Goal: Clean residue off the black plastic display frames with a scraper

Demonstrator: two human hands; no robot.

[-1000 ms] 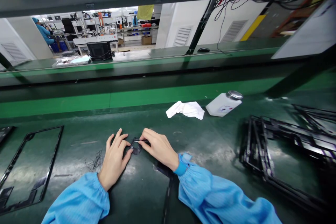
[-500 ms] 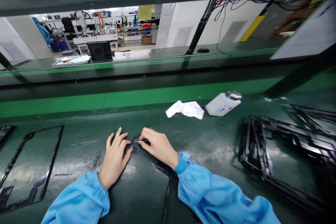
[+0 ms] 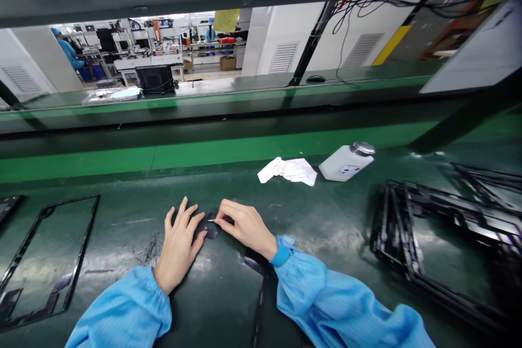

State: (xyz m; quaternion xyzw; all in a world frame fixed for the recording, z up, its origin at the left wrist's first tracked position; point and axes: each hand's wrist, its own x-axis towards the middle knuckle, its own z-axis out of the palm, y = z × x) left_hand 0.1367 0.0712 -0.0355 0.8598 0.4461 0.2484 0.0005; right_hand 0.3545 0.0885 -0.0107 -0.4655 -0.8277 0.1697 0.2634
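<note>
My left hand (image 3: 179,244) lies on the green bench with its fingers spread. Its thumb and index fingertips touch the left side of a small, thin black piece (image 3: 212,231), which lies flat. From the right, my right hand (image 3: 244,227) pinches a slim tool with a light metallic tip (image 3: 211,221) between thumb and fingers. That tip is over the upper part of the black piece; the fingers hide the rest of the tool, so its exact kind does not show. Beside my left wrist is a tangle of fine black strands (image 3: 149,250).
A thin black frame (image 3: 84,244) lies at left, and a pile of similar frames (image 3: 411,239) at right. Another dark frame part (image 3: 261,304) runs below my right wrist. A crumpled white cloth (image 3: 287,169) and a white bottle (image 3: 345,163) with a metal cap stand behind.
My right hand has turned slightly and the tool's dark shaft has gone out of sight behind the fingers. My left hand and the black piece have hardly moved.
</note>
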